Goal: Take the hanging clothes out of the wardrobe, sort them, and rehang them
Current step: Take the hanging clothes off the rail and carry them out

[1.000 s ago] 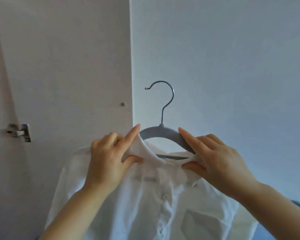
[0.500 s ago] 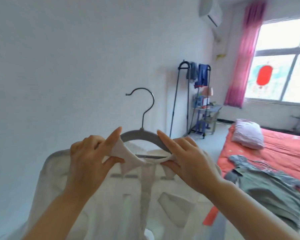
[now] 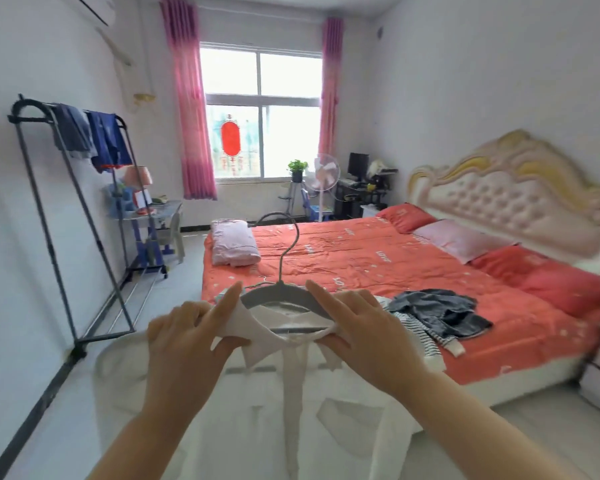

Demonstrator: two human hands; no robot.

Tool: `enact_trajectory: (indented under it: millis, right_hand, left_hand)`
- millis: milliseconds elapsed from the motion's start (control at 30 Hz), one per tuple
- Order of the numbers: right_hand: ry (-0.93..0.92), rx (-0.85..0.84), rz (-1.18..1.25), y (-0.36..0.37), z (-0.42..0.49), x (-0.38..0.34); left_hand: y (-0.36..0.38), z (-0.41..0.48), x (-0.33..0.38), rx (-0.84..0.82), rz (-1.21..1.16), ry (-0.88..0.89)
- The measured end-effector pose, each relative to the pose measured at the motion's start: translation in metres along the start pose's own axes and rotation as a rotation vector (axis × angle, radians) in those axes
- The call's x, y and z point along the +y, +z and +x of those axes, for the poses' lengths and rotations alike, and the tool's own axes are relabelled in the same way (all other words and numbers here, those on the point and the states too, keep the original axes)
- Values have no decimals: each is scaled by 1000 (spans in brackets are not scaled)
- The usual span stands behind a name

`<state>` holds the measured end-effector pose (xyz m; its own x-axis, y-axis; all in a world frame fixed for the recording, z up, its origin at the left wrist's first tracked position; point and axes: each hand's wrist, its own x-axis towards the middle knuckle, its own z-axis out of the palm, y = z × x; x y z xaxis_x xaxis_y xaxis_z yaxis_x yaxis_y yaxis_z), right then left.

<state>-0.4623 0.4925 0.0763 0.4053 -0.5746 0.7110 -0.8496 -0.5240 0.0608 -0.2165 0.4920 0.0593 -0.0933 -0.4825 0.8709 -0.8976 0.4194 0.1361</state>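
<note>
A white button-up shirt (image 3: 291, 410) hangs on a grey hanger (image 3: 278, 292) with a metal hook, held up in front of me. My left hand (image 3: 184, 344) pinches the left side of the collar between thumb and forefinger. My right hand (image 3: 364, 330) pinches the right side of the collar against the hanger's arm. On the bed lie a dark denim garment (image 3: 440, 310) and a striped garment (image 3: 426, 337), just right of my right hand.
An orange-covered bed (image 3: 361, 258) with pillows fills the right half of the room. A metal clothes rack (image 3: 66, 209) with blue clothes stands along the left wall. A window with pink curtains (image 3: 191, 126), a fan and a desk are at the far end.
The view has swung from the white wardrobe wall round to the bedroom and bed. Both hands have kept their pinch on the shirt collar, carrying shirt and hanger along.
</note>
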Motion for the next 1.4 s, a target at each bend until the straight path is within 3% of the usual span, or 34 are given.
enact_trajectory:
  millis: [300, 767, 1400]
  right_hand:
    - [199, -45, -130, -1, -56, 124]
    - [249, -185, -59, 47, -46, 365]
    - [267, -376, 34, 220, 11, 590]
  left_hand:
    - [148, 29, 80, -80, -267, 97]
    - [371, 98, 178, -172, -288, 29]
    - [639, 164, 159, -329, -306, -43]
